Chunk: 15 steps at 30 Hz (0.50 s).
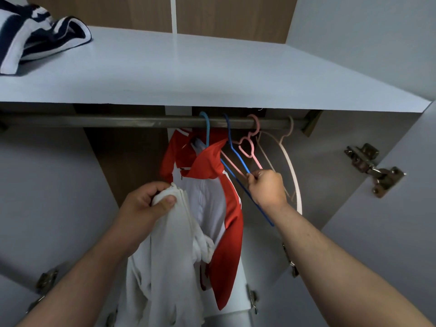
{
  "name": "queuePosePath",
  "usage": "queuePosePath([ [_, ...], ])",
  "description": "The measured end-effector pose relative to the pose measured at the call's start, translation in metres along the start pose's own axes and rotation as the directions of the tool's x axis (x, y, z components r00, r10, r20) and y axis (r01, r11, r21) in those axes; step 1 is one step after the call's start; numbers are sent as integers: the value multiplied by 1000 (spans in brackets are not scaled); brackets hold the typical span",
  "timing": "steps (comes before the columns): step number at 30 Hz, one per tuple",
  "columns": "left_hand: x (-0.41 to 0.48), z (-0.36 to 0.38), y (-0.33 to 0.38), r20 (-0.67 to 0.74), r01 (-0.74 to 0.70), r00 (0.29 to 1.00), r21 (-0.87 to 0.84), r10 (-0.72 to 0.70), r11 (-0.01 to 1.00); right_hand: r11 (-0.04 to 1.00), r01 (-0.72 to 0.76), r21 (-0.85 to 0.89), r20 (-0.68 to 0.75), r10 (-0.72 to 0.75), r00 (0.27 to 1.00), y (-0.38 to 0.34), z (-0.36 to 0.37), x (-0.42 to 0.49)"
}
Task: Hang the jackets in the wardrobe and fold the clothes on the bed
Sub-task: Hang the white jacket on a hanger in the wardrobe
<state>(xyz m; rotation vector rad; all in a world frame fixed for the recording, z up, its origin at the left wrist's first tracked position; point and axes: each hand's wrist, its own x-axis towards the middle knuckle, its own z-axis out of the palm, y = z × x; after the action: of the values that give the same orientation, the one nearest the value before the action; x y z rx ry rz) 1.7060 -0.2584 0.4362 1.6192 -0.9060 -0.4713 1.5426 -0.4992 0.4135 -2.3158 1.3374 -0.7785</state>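
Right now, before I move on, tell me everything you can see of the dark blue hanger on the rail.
The dark blue hanger is thin, wire-like and bare, carrying no garment. Its hook sits over the metal rail, between the light blue hanger holding the red and white jacket and a pink hanger. It hangs tilted, and the right hand pinches its frame.

Reference: dark metal wardrobe rail (pixel 94 121). A red-and-white zip jacket (pixel 228 208) is hanging from it on a light blue hanger (pixel 207 128). Below the rail, the right hand (pixel 266 187) is pinching the lower wire of a thin dark blue hanger (pixel 236 153) hooked on it. The left hand (pixel 144 206), also below, is clutching a bunched white fabric garment (pixel 165 267).
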Motion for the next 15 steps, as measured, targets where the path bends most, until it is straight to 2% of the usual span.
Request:
queuePosePath([
  [9, -9, 2, 4, 3, -14, 1000, -1, 14, 1000, 996, 69, 63, -92, -63, 994, -10, -19, -9],
  [15, -18, 4, 12, -11, -25, 1000, -6, 25, 1000, 983, -36, 180, -89, 53, 995, -11, -37, -15],
])
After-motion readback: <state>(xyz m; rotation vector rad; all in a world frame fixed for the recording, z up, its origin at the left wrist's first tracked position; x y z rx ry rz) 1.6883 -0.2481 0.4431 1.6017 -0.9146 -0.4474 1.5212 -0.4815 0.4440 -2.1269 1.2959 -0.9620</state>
